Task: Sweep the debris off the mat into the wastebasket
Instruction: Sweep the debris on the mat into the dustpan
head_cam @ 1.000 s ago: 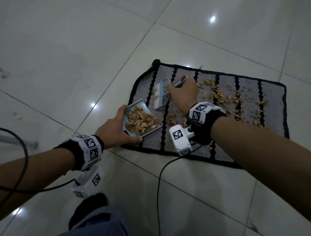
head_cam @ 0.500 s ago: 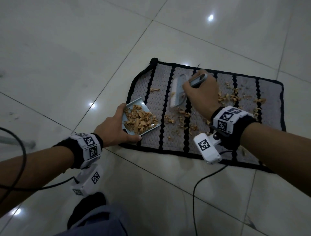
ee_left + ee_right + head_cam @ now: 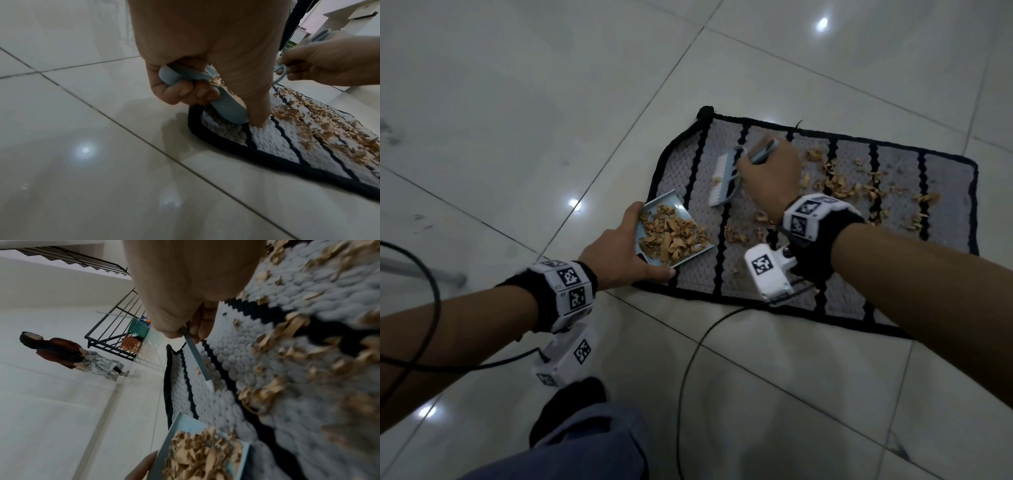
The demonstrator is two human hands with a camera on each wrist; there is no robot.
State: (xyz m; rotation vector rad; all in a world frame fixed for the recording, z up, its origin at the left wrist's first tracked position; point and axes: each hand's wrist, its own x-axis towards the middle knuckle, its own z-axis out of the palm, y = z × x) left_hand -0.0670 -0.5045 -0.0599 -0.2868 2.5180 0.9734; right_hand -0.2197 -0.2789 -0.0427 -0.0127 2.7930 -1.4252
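A grey mat (image 3: pixel 948 192) with black stripes lies on the tiled floor, strewn with tan debris (image 3: pixel 839 185). My left hand (image 3: pixel 619 253) grips a light blue dustpan (image 3: pixel 654 205) at the mat's left end; the pan holds a heap of debris. In the left wrist view the fingers (image 3: pixel 185 92) curl round the dustpan handle (image 3: pixel 179 76). My right hand (image 3: pixel 767 174) grips the small blue brush (image 3: pixel 722 185) by its handle, bristles down on the mat, just right of and beyond the pan. The brush (image 3: pixel 197 360) shows edge-on in the right wrist view. No wastebasket shows in the head view.
Loose debris (image 3: pixel 739 233) lies between pan and brush. Black cables (image 3: pixel 688 359) trail over the floor in front of the mat. A person (image 3: pixel 68 353) stands far off near a stair railing (image 3: pixel 115 331) with green and orange baskets (image 3: pixel 135 335).
My right hand has brought the brush back leftward toward the dustpan after swinging it right half a second ago. The left hand and pan have stayed put.
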